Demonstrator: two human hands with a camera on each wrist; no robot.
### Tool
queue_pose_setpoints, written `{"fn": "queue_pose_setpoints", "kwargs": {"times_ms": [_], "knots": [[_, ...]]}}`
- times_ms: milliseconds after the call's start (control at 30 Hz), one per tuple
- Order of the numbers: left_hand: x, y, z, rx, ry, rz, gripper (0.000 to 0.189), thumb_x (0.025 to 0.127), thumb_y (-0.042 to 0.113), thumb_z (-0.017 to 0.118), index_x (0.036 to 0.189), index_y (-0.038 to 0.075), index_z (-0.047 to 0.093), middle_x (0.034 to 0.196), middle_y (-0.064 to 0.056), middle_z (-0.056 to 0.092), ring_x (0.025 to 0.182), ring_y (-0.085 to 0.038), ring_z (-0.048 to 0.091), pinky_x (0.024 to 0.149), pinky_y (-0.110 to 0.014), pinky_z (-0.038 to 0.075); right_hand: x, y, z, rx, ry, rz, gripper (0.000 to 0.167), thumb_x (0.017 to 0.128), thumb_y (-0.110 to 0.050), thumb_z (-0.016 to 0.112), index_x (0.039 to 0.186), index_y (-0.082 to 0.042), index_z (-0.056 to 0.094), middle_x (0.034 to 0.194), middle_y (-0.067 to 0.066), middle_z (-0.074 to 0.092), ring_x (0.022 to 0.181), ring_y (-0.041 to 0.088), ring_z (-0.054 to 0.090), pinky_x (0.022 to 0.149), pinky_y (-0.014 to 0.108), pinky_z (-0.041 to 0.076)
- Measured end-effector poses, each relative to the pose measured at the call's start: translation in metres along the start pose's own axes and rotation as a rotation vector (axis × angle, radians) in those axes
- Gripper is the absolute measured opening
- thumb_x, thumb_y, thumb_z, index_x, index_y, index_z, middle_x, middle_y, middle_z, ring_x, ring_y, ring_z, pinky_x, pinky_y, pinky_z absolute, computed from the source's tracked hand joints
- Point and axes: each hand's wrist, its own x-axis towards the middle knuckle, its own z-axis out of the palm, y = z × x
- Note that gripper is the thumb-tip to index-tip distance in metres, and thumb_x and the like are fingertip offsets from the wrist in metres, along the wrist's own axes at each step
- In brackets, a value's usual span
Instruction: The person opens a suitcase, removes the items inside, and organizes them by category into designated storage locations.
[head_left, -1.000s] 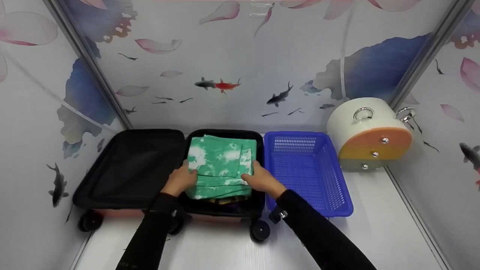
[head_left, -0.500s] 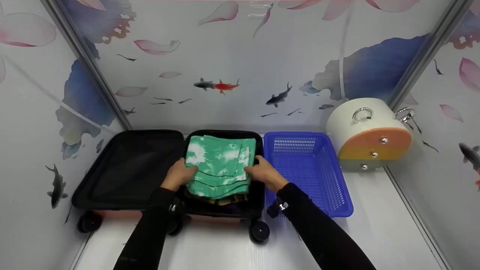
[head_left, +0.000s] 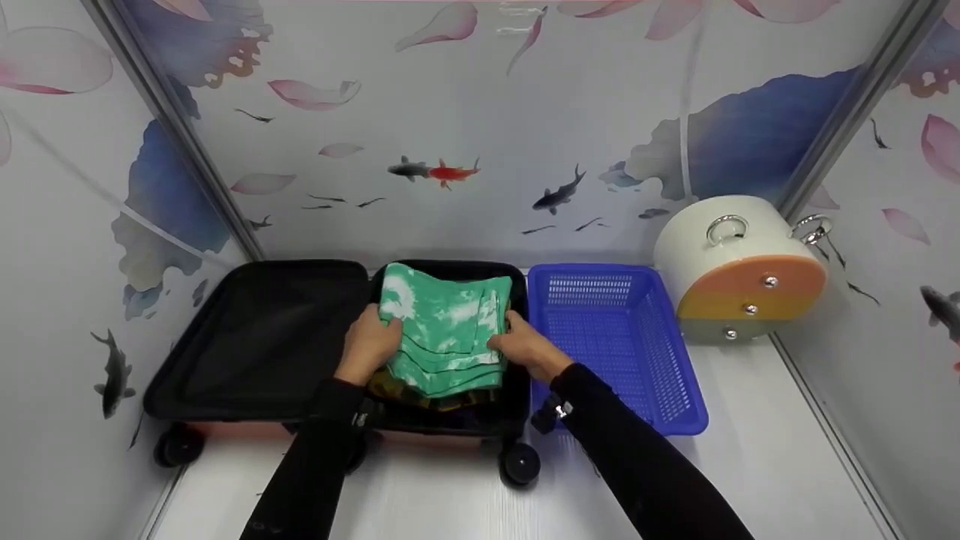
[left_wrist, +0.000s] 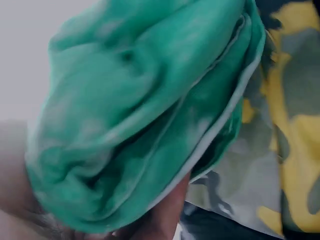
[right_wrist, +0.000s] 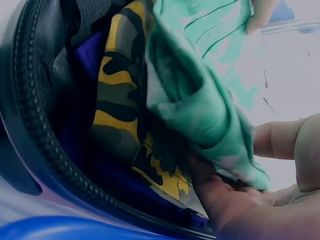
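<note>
A folded green-and-white tie-dye garment (head_left: 442,322) is held between both hands over the right half of an open black-lined suitcase (head_left: 517,409). My left hand (head_left: 369,346) grips its left edge, thumb on top and fingers underneath. At the opposite edge my right hand (head_left: 531,351) pinches the layers, with fingers reaching under the fold in the right wrist view. The garment's left side is raised and tilts down to the right. Beneath it lies a yellow, grey and black camouflage garment (right_wrist: 120,92), and purple cloth (right_wrist: 89,57) shows beside that in the suitcase.
The suitcase's other half (head_left: 270,341) lies spread open on the left. Right beside the suitcase stands a blue perforated basket (head_left: 694,409). A cream round-bodied box (head_left: 697,240) with coloured drawers stands farther right, near the patterned back wall (head_left: 480,97).
The garment's left side has come up and shifted slightly right with my left hand. More of the camouflage cloth shows below it. My right hand has hardly moved.
</note>
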Motion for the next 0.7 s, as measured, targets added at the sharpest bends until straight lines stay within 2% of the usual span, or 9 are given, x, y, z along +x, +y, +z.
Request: {"fn": "queue_pose_setpoints", "kwargs": {"times_ms": [67,133,167,233,333,400,467,600,700], "knots": [[-0.004,0.008,-0.002,0.003,0.042,0.027,0.056,0.112,0.026,0.048,0.155,-0.010,0.049,0.134,-0.029,0.067,0.109,-0.041,0.070,0.096,-0.053,0.056,-0.003,-0.002,-0.002,0.011,-0.009,-0.014,0.092,0.104,-0.012,0.062,0.178,-0.010,0.008,0.180,0.025,0.027,0.164,0.042,0.036,0.133,0.058,0.035],[-0.009,0.016,-0.003,-0.016,0.067,0.054,0.057,0.112,0.027,0.049,0.157,-0.007,0.049,0.137,-0.028,0.068,0.110,-0.040,0.071,0.098,-0.053,0.057,-0.009,-0.007,-0.006,0.025,-0.015,-0.028,0.093,0.106,-0.013,0.060,0.179,-0.012,0.003,0.182,0.025,0.021,0.168,0.042,0.030,0.135,0.059,0.030],[-0.011,0.020,-0.004,-0.033,0.070,0.063,0.058,0.112,0.029,0.049,0.160,-0.005,0.048,0.141,-0.027,0.068,0.113,-0.040,0.071,0.099,-0.053,0.057,-0.013,-0.009,-0.009,0.039,-0.019,-0.040,0.091,0.107,-0.013,0.058,0.179,-0.013,0.002,0.182,0.025,0.022,0.167,0.042,0.031,0.134,0.059,0.032],[-0.016,0.029,-0.005,-0.071,0.073,0.080,0.061,0.112,0.032,0.051,0.164,-0.001,0.045,0.148,-0.025,0.065,0.118,-0.040,0.071,0.103,-0.053,0.056,-0.020,-0.015,-0.016,0.058,-0.011,-0.069,0.085,0.108,-0.012,0.054,0.178,-0.013,0.006,0.181,0.024,0.025,0.165,0.042,0.036,0.131,0.057,0.038],[-0.024,0.044,-0.003,-0.128,0.049,0.095,0.065,0.112,0.036,0.053,0.167,0.003,0.042,0.157,-0.023,0.060,0.125,-0.037,0.068,0.106,-0.052,0.054,-0.030,-0.023,-0.028,0.099,0.029,-0.113,0.072,0.107,-0.008,0.049,0.173,-0.010,0.021,0.165,0.026,0.045,0.143,0.039,0.057,0.111,0.049,0.055],[-0.029,0.054,0.000,-0.164,0.022,0.108,0.066,0.112,0.038,0.055,0.168,0.005,0.041,0.156,-0.023,0.060,0.121,-0.038,0.068,0.103,-0.052,0.054,-0.035,-0.027,-0.039,0.107,0.072,-0.133,0.065,0.105,-0.006,0.047,0.167,-0.008,0.031,0.149,0.024,0.055,0.124,0.034,0.064,0.097,0.042,0.059],[-0.033,0.064,0.007,-0.198,-0.009,0.122,0.067,0.112,0.038,0.057,0.168,0.006,0.040,0.158,-0.022,0.057,0.123,-0.039,0.067,0.104,-0.053,0.053,-0.041,-0.029,-0.051,0.107,0.109,-0.141,0.062,0.103,-0.005,0.047,0.164,-0.007,0.035,0.139,0.022,0.059,0.110,0.030,0.066,0.088,0.037,0.060],[-0.040,0.076,0.030,-0.267,-0.113,0.163,0.073,0.112,0.041,0.057,0.173,0.008,0.032,0.169,-0.022,0.048,0.141,-0.041,0.062,0.112,-0.056,0.051,-0.056,-0.027,-0.078,0.070,0.158,-0.145,0.065,0.104,-0.005,0.045,0.167,-0.006,0.032,0.137,0.022,0.060,0.104,0.025,0.066,0.083,0.033,0.059],[-0.045,0.082,0.049,-0.356,-0.219,0.207,0.077,0.113,0.042,0.057,0.176,0.012,0.025,0.175,-0.019,0.042,0.143,-0.039,0.062,0.107,-0.053,0.054,-0.068,-0.022,-0.098,0.042,0.185,-0.140,0.065,0.106,-0.007,0.044,0.170,-0.008,0.030,0.139,0.024,0.060,0.103,0.025,0.069,0.081,0.034,0.061]]}}
